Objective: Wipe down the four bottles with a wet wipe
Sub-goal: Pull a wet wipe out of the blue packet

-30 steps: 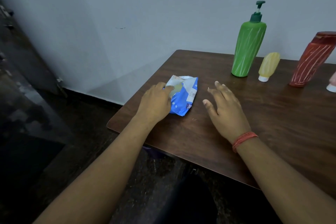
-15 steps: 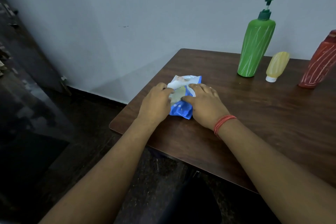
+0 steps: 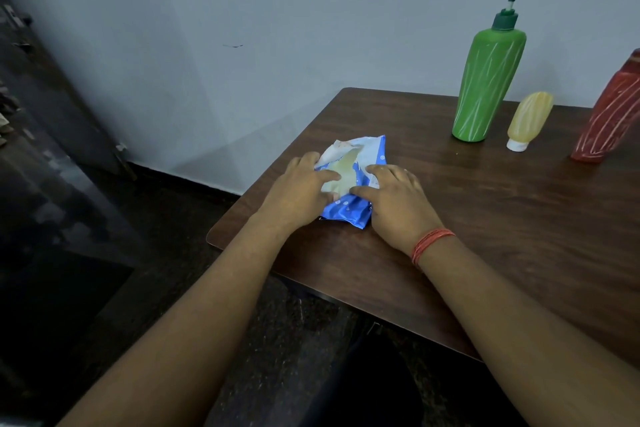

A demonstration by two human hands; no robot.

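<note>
At frame centre I log my left hand (image 3: 298,192) and right hand (image 3: 394,204), fingers flat, pressing the blue wet-wipe pack (image 3: 349,184) on the table (image 3: 502,236).

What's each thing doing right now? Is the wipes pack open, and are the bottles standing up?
Wipes pack: flat on the table, top flap looks peeled back, both hands on it.
Left hand: fingers resting on the pack.
Right hand: fingers pressing the pack.
Green pump bottle: upright, untouched.
Yellow bottle: standing on its cap, untouched.
Red bottle: standing, partly out of view.
Table: holds everything.
</note>
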